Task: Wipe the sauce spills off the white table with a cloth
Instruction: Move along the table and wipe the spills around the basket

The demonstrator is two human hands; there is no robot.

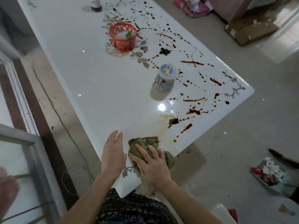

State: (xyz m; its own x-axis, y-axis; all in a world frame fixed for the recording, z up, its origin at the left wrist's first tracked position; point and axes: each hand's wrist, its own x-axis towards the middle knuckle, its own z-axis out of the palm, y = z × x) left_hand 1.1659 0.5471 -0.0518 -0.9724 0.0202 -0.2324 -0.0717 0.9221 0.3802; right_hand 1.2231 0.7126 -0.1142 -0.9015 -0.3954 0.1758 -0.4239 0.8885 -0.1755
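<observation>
A long white table (90,88) runs away from me. Red-brown sauce spills (193,111) in drops and streaks cover its right half, with a dark clump (174,121) and a pale brown smear (155,130) near the front. A crumpled green cloth (144,145) lies at the table's near corner. My right hand (152,165) presses down on the cloth with spread fingers. My left hand (113,153) rests flat on the table just left of the cloth, fingers straight.
A red plastic basket (123,37) stands mid-table. A clear jar (165,78) with a printed lid stands nearer, among the spills. A dark bottle base (96,7) is at the far end. A dustpan with litter (271,173) lies on the floor to the right.
</observation>
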